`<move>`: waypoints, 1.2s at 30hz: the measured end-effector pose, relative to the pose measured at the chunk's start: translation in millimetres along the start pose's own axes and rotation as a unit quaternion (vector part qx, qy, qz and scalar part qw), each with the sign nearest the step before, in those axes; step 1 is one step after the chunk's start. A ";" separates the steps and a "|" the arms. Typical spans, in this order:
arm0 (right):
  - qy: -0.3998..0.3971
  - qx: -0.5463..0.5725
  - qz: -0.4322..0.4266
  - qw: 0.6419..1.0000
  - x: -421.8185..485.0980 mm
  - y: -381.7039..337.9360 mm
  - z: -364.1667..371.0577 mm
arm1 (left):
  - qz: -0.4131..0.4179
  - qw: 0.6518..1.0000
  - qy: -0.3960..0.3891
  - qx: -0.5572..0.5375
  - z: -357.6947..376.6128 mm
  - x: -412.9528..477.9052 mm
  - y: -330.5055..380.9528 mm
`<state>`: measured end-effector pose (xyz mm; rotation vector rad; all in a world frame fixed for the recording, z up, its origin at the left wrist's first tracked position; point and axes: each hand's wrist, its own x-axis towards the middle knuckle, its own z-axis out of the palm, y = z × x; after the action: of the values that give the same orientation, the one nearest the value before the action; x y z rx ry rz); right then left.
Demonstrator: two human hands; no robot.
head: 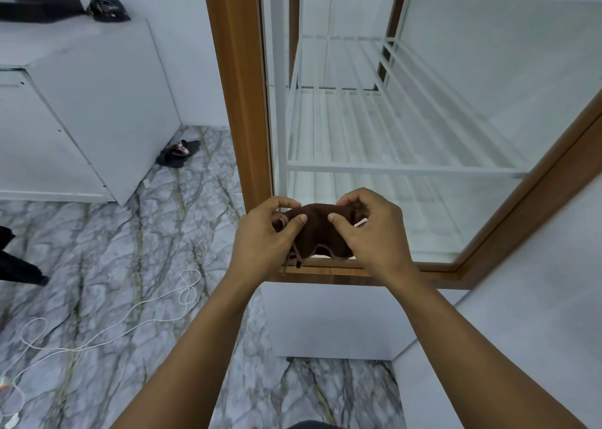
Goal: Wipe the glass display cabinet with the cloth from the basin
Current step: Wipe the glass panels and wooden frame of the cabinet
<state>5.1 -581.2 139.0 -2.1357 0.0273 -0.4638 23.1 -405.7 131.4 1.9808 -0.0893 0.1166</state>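
Head view: both hands pinch a bunched dark-brown cloth (317, 233). Left hand (267, 239) grips at nine o'clock, right hand (371, 233) at three. Behind stands the wood-framed glass display cabinet (241, 102).

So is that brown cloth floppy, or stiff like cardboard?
Probably floppy: the brown cloth sags between the left hand and the right hand, and its edge droops in folds. It likely feels light, since fingertips alone bunch it. It may be damp, but that cannot be seen here.
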 end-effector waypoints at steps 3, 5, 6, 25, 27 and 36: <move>0.001 0.037 -0.018 0.999 -2.7 -8.1 7.0 | 0.029 0.999 0.006 0.012 12.5 -4.7 10.0; 0.000 0.099 -0.021 0.995 -4.6 -12.9 7.5 | 0.042 0.999 -0.010 -0.031 16.6 -6.3 14.6; -0.002 0.118 -0.026 0.993 -5.4 -14.4 6.4 | 0.041 0.997 -0.029 -0.063 16.9 -7.3 17.1; -0.004 -0.127 -0.307 0.943 20.9 -9.4 5.6 | 0.038 0.974 -0.199 -0.105 -7.4 7.4 61.4; 0.049 -0.138 -0.347 0.926 34.8 -16.6 1.4 | 0.096 0.985 -0.127 -0.069 -17.1 11.4 69.3; 0.386 -0.231 -0.383 0.807 148.7 -103.3 -66.6 | 0.399 0.907 0.133 0.036 -86.0 61.1 147.9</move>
<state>104.8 -603.1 302.7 -2.1878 -0.3021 -1.9594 62.9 -386.8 307.7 1.8673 -0.7249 0.9264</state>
